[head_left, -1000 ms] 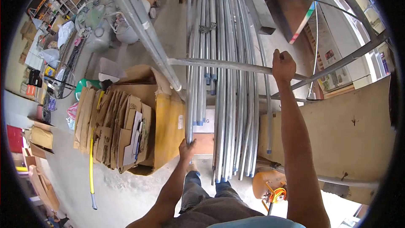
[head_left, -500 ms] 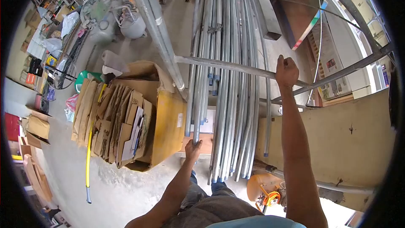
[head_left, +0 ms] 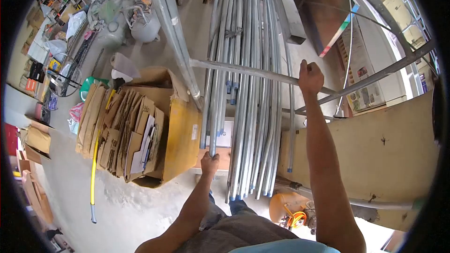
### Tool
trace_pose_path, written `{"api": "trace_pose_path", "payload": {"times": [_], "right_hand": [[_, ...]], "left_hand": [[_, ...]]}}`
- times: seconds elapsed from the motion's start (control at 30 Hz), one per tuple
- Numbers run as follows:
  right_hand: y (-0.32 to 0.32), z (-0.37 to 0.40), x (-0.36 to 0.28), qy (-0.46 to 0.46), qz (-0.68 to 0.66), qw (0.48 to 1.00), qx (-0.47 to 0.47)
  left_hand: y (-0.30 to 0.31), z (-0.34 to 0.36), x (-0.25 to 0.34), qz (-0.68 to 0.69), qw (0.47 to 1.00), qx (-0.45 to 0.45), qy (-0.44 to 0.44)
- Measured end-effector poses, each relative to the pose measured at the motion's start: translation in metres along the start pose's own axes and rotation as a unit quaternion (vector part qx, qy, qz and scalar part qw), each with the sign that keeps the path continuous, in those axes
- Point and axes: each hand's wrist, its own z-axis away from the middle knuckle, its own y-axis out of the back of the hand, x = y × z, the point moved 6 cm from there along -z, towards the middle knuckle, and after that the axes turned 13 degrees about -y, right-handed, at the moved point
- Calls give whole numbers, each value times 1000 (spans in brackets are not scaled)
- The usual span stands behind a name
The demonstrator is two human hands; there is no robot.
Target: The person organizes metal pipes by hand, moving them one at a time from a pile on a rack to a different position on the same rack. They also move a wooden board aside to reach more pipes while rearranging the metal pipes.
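My left hand (head_left: 209, 164) is closed around the near end of a galvanized metal pipe (head_left: 213, 131), at the left side of a long bundle of similar pipes (head_left: 251, 126). Several pipes in the bundle have blue end caps, and a tie (head_left: 233, 33) wraps some of them farther back. Farther up and to the right, my right hand (head_left: 311, 78) is closed on the grey crossbar (head_left: 248, 69) of a metal rack, which runs across above the pipes. Its fingertips are partly hidden behind the fist.
To the left stands a yellow-sided carton (head_left: 180, 136) packed with flattened cardboard (head_left: 124, 136), with a yellow-handled tool (head_left: 95, 173) beside it. A grey upright (head_left: 166, 23) rises by the carton. A beige panel (head_left: 361, 159) lies right; an orange tank (head_left: 281, 206) sits below.
The whole view has shifted slightly, so the scene sits a little farther left. Both hands keep their grips, and the pipes show no clear movement against one another.
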Motion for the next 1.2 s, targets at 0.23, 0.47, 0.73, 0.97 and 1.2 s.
{"api": "trace_pose_path", "payload": {"times": [0.23, 0.47, 0.73, 0.97, 1.2], "right_hand": [[-2, -4, 8, -12, 12, 1000, 10], [-23, -10, 27, 11, 100, 995, -5], [-23, -17, 28, -31, 82, 995, -49], [-29, -19, 33, -11, 123, 992, -32], [-18, -13, 20, -24, 101, 994, -33]], "left_hand": [[8, -22, 40, -10, 997, 70, -18], [45, -37, 67, 3, 989, 100, -113], [44, -52, 40, -7, 989, 83, -120], [61, 3, 20, -6, 983, 110, -146], [20, 34, -73, 469, 774, 308, 295]]}}
